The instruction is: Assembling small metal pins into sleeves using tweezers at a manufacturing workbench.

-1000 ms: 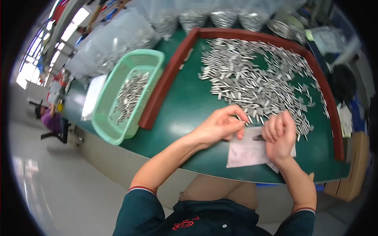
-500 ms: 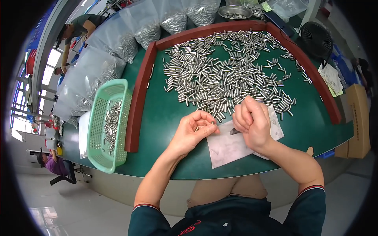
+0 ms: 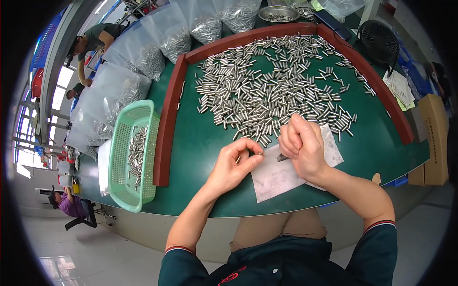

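Observation:
My left hand (image 3: 231,167) pinches a small metal pin (image 3: 260,153) between thumb and forefinger, mostly hidden by the fingertips. Closed into a fist beside it, my right hand (image 3: 305,148) grips a tool with a dark pointed blade (image 3: 282,158); its handle is hidden inside the fingers. Both hands are over a smudged white cloth or paper sheet (image 3: 274,183) near the table's front edge. Just beyond them spread many loose, shiny, cylindrical metal pins (image 3: 267,95) on the green table top (image 3: 191,143).
A dark red raised border (image 3: 169,119) fences the pins at left, back and right. Left of it stands a light green plastic basket (image 3: 117,167) with pins inside. Filled clear bags (image 3: 176,40), a metal bowl (image 3: 279,14) and a black fan (image 3: 379,43) line the far side. Other people are at left.
The whole view has shifted slightly. My left fingertips have turned a little around the small pin; the right fist keeps its hold on the tool, nearly unmoved.

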`<state>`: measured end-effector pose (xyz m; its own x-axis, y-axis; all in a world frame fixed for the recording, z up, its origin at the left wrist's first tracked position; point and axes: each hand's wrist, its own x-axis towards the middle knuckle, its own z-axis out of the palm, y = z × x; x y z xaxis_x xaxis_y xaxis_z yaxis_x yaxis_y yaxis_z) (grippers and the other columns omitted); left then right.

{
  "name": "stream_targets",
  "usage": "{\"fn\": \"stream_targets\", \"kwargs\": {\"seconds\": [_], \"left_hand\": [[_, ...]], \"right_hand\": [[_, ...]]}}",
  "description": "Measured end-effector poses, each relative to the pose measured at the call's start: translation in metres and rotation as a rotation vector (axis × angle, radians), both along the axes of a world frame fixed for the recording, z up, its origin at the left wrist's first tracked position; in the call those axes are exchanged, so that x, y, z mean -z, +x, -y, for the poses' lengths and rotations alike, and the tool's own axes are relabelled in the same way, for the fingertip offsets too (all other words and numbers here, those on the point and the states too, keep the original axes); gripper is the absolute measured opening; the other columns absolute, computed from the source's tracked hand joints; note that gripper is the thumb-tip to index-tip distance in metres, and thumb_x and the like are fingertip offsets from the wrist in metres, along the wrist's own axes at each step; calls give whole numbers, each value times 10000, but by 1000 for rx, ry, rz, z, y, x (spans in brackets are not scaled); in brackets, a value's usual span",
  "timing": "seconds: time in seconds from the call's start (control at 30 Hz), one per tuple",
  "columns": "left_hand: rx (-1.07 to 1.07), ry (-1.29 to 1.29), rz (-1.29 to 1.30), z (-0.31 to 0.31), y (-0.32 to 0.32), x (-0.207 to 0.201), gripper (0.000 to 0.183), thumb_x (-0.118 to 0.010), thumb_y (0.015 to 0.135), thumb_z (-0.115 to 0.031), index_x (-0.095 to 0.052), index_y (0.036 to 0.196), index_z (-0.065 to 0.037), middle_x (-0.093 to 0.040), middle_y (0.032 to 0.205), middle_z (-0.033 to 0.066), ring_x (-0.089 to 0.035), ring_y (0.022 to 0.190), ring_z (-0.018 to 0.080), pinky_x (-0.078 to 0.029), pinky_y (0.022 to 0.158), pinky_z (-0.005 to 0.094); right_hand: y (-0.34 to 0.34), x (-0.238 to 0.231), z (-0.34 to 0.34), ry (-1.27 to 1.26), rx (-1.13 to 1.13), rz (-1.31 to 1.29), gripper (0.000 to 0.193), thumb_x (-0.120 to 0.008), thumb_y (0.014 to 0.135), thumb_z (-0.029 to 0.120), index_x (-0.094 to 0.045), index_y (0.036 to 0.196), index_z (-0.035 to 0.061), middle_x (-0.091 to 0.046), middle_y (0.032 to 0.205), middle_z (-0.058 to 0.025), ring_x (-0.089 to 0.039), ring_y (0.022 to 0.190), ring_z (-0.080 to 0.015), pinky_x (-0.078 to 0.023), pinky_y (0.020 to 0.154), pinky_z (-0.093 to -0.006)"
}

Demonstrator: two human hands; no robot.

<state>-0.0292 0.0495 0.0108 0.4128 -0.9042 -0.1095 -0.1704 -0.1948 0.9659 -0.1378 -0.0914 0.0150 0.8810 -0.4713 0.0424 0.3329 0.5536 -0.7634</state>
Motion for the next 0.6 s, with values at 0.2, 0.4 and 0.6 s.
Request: {"fn": "stream_targets", "kwargs": {"seconds": [0.2,0.4,0.6], "left_hand": [[26,-21,521,8,-23,-1,124,-654,678,-37,-562,754,-4,-489,617,37,-408,484,100,-337,444,229],[14,36,579,7,-23,3,123,-668,674,-41,-566,731,-5,-462,526,41,-417,444,105,-342,406,248],[3,28,585,7,-25,4,115,-660,676,-37,-552,698,-5,-489,547,53,-453,449,134,-365,414,259]], "right_hand": [[0,-3,-1,14,0,-23,417,-341,895,211,-289,500,88,-302,448,13,-221,396,-53,-189,376,-217],[-3,-1,-2,15,38,67,433,-305,895,226,-273,481,102,-268,425,2,-191,373,-76,-179,365,-226],[-4,4,-8,-6,36,64,440,-305,899,242,-282,483,100,-281,430,1,-202,385,-77,-182,380,-230]]}}
